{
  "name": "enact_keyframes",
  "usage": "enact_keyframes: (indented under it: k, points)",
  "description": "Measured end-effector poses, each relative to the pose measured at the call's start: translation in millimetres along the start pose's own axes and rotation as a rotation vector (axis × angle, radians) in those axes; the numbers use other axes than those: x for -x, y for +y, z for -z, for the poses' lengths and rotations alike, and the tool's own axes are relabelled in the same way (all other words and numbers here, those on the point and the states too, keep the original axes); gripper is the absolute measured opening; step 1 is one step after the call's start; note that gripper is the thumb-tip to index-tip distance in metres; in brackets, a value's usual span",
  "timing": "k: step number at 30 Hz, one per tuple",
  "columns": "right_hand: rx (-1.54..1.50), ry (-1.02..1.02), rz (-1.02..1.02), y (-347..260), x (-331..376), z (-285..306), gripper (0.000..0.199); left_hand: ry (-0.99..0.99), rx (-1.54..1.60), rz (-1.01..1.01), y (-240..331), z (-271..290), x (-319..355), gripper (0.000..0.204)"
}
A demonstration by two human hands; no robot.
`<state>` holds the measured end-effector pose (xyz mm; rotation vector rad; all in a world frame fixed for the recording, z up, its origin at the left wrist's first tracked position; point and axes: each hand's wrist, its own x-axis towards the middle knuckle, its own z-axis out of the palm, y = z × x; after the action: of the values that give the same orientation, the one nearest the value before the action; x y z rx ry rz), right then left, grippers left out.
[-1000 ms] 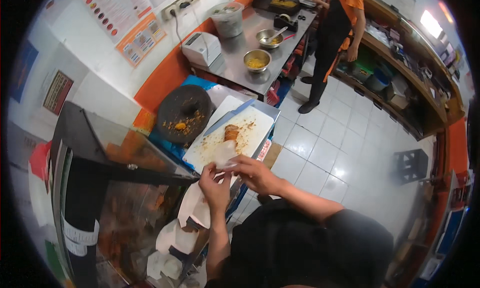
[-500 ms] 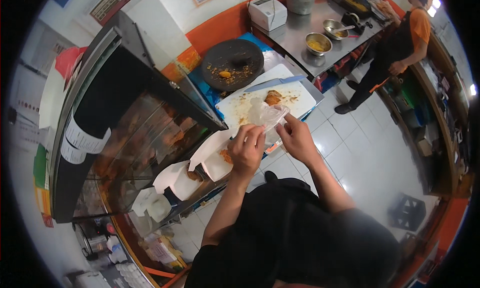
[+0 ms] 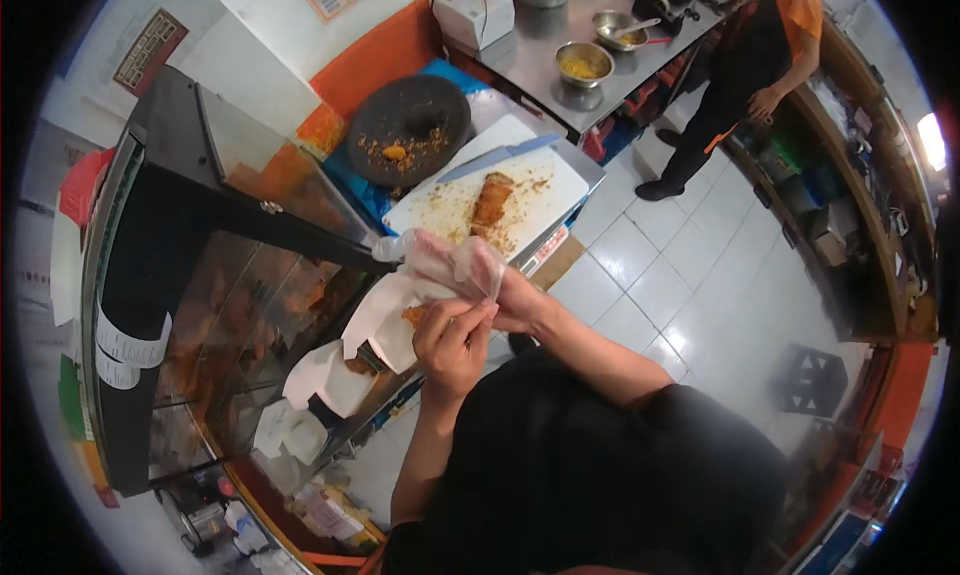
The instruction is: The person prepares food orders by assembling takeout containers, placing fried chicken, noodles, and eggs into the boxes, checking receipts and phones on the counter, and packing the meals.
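My right hand [image 3: 512,297] is pushed into a thin clear plastic glove [image 3: 448,263]; its fingers show only as a pink blur through the film. My left hand [image 3: 455,340] sits just below it and pinches the glove's edge near the right wrist. Both hands hover over open white paper boxes [image 3: 385,320] at the counter's front. Beyond them lies a white cutting board [image 3: 545,200] with a fried golden piece [image 3: 491,200], crumbs and a long knife [image 3: 498,156].
A round dark chopping block [image 3: 412,127] stands behind the board. To the left is a glass display case [image 3: 215,305] holding fried food. Further back a steel table [image 3: 600,37] carries metal bowls and a white device [image 3: 474,11]. A person in a black apron [image 3: 748,70] stands beside it on the tiled floor.
The view has swung and the hands now sit lower over the paper boxes. The plastic has gone from held between both hands to drawn over my right hand.
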<state>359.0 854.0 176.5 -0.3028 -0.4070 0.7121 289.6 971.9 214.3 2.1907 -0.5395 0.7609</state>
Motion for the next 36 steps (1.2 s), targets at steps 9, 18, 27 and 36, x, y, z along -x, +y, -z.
enact_keyframes:
  k: [9, 18, 27, 36]
  points:
    - [-0.132, 0.264, -0.110, 41.0, 13.9, 52.4, 0.086, -0.191, 0.281, 0.362, -22.4, -20.3, 23.7, 0.010]
    - [0.173, 0.507, -0.190, 26.7, 9.0, 46.2, 0.094, -0.243, 0.397, 0.553, -36.7, -30.4, 32.6, 0.007]
    - [0.206, 0.695, -0.112, 4.8, 32.8, 31.6, 0.079, -0.316, 0.482, 0.444, -38.7, -24.8, 15.6, 0.008]
    - [0.121, 0.532, 0.069, 14.7, 35.9, 40.9, 0.082, -0.410, 0.538, 0.381, -43.9, -39.0, 26.7, 0.012]
